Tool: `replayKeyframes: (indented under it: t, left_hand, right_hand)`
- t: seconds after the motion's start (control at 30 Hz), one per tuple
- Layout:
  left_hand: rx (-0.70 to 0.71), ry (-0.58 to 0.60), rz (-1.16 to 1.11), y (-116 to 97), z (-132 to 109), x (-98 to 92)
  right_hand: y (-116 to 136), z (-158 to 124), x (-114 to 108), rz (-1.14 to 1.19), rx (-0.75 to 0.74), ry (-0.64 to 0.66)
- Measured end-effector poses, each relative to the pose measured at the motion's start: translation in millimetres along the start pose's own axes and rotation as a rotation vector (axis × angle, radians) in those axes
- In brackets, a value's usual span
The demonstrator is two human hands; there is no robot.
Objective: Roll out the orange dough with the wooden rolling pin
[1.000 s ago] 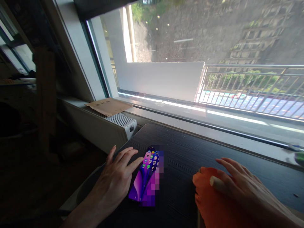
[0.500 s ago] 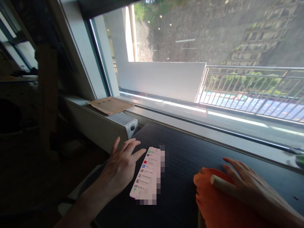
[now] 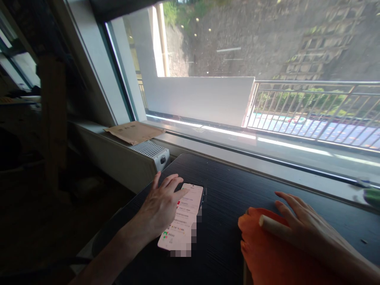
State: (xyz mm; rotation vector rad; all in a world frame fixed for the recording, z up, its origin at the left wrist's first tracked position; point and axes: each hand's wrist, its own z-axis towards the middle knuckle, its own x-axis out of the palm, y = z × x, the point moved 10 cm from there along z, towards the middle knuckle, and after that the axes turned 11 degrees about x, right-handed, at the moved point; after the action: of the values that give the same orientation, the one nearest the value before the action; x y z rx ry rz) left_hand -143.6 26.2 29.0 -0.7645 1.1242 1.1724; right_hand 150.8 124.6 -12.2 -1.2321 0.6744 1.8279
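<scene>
A phone (image 3: 187, 217) with a lit list on its screen lies on the dark table (image 3: 219, 174), part of it blurred out by blocks. My left hand (image 3: 162, 204) hovers at its left edge with fingers spread, one fingertip over the upper screen. On the right, my right hand (image 3: 308, 221) rests with its fingers stretched out, above a pale wooden stick (image 3: 274, 226) that runs under the palm. Beneath the stick is an orange cloth-like thing (image 3: 264, 253) with a ruffled left edge.
Beyond the table's left corner, a brown envelope (image 3: 133, 132) lies on a white vented unit (image 3: 151, 150). A large window with its sill (image 3: 225, 148) runs along the back. A blurred green object (image 3: 372, 196) sits at the right edge.
My left hand has moved right, its fingertip now over the phone's screen. The list on the screen has shifted. My right hand looks the same, and the view has shifted slightly.
</scene>
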Motion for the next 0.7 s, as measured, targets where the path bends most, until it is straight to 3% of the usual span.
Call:
replayKeyframes:
  t: [0.6,0.7]
  left_hand:
    - [0.026,0.035,-0.046,-1.7,0.9,5.1]
    - [0.009,-0.009,-0.028,1.1,-1.0,-3.4]
  right_hand:
    - [-2.8,-2.1,4.0,-0.003,-0.021,-0.022]
    - [-5.2,-3.3,6.9,0.016,-0.016,-0.026]
